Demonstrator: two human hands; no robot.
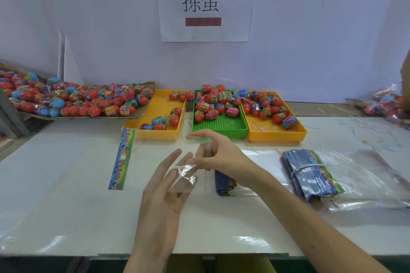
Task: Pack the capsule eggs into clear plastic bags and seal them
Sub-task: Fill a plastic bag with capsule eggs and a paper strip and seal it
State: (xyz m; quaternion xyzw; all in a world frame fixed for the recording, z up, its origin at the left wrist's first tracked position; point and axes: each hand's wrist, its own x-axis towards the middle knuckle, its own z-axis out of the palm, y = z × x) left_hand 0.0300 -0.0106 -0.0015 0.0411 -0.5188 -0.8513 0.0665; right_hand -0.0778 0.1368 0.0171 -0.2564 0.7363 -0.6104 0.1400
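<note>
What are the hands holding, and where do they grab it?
A clear plastic bag. The right hand pinches its top edge; the left hand's straight fingers touch it lower down.

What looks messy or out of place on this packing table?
Eggs in the green tray are heaped above its far rim, some spilling toward the right yellow tray. Loose thread-like strands litter the table's right side.
</note>
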